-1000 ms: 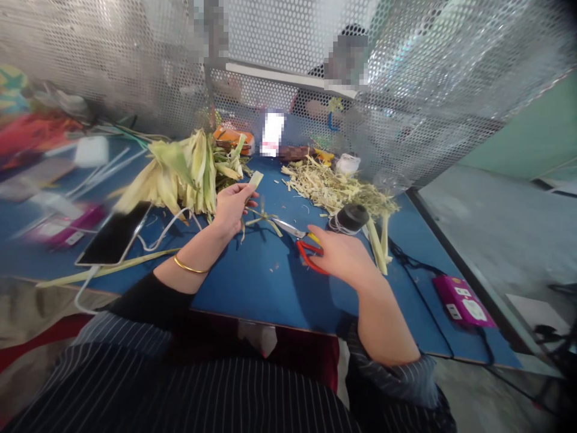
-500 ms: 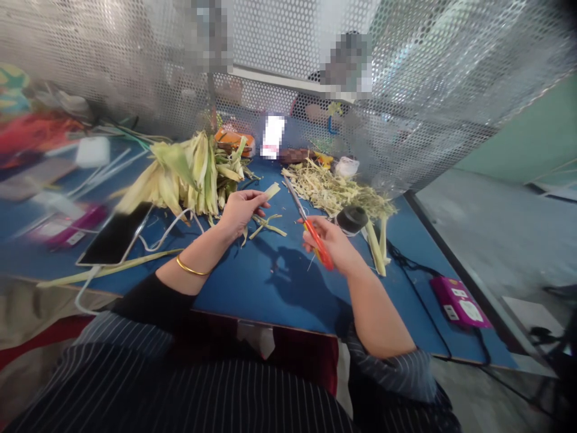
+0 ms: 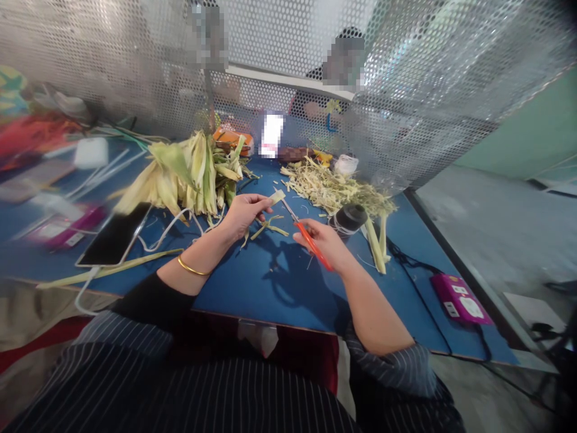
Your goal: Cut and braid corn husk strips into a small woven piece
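Between thumb and fingers, my left hand (image 3: 246, 215) pinches a pale strip of corn husk (image 3: 277, 196) whose end sticks out to the right. My right hand (image 3: 322, 243) grips the red-handled scissors (image 3: 313, 242). Their blades are parted and point at the strip's free end. Under my left hand, a knotted bit of husk (image 3: 270, 226) lies on the blue table (image 3: 270, 294). Just beyond my right hand stands a spool of dark thread (image 3: 349, 218). A heap of whole husks (image 3: 189, 171) rests behind my left hand, and cut scraps (image 3: 333, 186) are piled at the back right.
A phone (image 3: 112, 237) with a white cable lies at left, and a lit phone (image 3: 271, 135) stands at the back. On the right sits a purple power strip (image 3: 460, 299) with black cords. A perforated screen (image 3: 279, 54) closes off the far side, with a person behind it.
The scissors have opened and come up to the strip's end. My left hand has shifted slightly right and down with the strip.
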A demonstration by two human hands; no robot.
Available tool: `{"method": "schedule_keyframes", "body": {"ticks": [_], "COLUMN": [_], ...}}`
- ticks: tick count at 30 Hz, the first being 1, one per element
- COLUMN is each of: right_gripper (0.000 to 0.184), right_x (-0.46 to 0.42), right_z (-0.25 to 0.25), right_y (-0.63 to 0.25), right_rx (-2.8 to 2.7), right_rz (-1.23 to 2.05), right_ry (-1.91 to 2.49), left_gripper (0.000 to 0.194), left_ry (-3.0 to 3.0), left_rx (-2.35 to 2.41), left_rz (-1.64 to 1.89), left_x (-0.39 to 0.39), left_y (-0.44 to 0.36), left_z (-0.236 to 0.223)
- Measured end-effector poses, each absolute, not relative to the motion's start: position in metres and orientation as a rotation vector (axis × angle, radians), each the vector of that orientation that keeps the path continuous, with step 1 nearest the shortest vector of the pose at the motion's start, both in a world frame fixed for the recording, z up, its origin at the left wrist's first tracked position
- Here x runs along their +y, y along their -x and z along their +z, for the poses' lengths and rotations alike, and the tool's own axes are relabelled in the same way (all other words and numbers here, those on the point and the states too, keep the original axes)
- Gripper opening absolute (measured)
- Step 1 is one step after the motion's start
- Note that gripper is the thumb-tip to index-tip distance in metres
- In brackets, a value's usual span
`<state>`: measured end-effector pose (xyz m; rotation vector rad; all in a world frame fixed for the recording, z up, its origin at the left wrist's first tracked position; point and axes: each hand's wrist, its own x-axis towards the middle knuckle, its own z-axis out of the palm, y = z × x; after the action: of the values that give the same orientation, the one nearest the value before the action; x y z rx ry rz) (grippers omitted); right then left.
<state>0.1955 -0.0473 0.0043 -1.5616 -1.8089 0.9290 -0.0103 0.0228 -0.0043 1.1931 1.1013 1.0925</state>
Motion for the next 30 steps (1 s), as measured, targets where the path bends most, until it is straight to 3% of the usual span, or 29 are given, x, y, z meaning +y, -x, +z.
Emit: {"method": "schedule_keyframes", "body": {"ticks": [15,24,30], "right_gripper": [0.050,0.046,0.032], "right_x": [-0.047,-0.039,-0.046], "right_z": [0.002,0.002,-0.005], "right_y": [-0.195,-0.194,-0.190], "right_rx": [-1.797,-1.925,-2.127], "right_rz": [0.880,0.118,-0.120], "right_ry": [1.565,2.271,2.282], "left_gripper": [0.015,0.011,0.016], "left_ry": [-1.200,-1.265,-1.383], "left_rx": [1.130,1.254,1.214], "left_rz": [1.062,1.238,1.546], "left_x": [0.023,0.034,0.030], "left_y": [0.009,0.024,0.027], "left_z": [-0.007,-0.003,0.008]}}
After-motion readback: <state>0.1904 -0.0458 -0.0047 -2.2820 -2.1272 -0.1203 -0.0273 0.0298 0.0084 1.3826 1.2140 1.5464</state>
